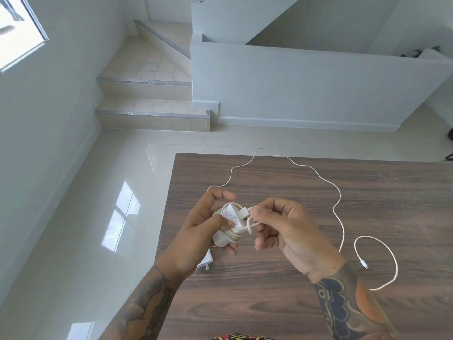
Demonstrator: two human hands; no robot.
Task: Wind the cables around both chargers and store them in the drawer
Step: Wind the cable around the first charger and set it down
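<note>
Hands at work over a wood-grain table (318,303): left hand (203,231) wraps round a white charger (226,238), thumb pressed on its face, fingers curled under and behind. Right hand (284,229) pinches the last loop of its cable (250,223) between thumb and forefinger, other fingers curled loose. Several turns already sit snug round the block; connector end lies tucked near the thumb tips, so winding on this one looks abt done.

Second charger (205,261) lies on the table's left edge, mostly hidden below the left hand; only a white corner w/ a prong shows. What is prob. its own thin cable (338,202) snakes loose across the table, out past the far edge and back to a curl at right, plug end (363,263) lying flat near the right wrist. No drawer in view.

Handling, as judged: charger block is small, rigid, smooth plastic, light enough for one hand but apt to slip; best held across its flat faces, as the left hand does. Wound cable looks thick, rubbery, springy, and the loops may pop open if the pinch lets go before the end is tucked. Loose cable is thinner, limp, no weight to speak of; take it near the block and feed by fingertips, not by the plug, which is the fragile bit.
</note>
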